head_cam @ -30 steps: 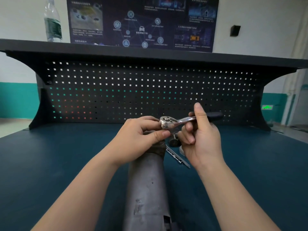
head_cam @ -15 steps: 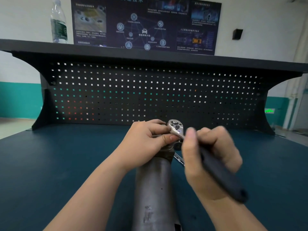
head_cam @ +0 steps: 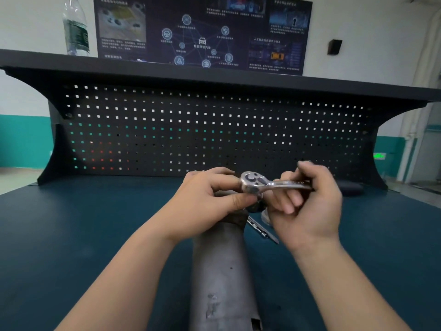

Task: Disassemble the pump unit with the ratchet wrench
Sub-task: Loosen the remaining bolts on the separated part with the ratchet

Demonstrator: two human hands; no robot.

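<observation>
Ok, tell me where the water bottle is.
In the head view the water bottle stands upright at upper left on the bench's top shelf, just left of the dark wall poster.

The pump's (head_cam: 222,278) near end ran off the bottom edge at 6 o'clock, and its far end lay hidden under the left hand (head_cam: 205,206) and the wrench (head_cam: 269,183) head. What the wrench head sat on could not be told. The right hand (head_cam: 307,206) was blurred, and it covered the middle of the wrench; the dark grip showed only at 3 o'clock of it. A thin tool (head_cam: 261,229) on the bench was partly covered by that hand. The bottle's (head_cam: 76,27) top was cut off at 12 o'clock. The poster's (head_cam: 202,34) text was too small to read.
</observation>
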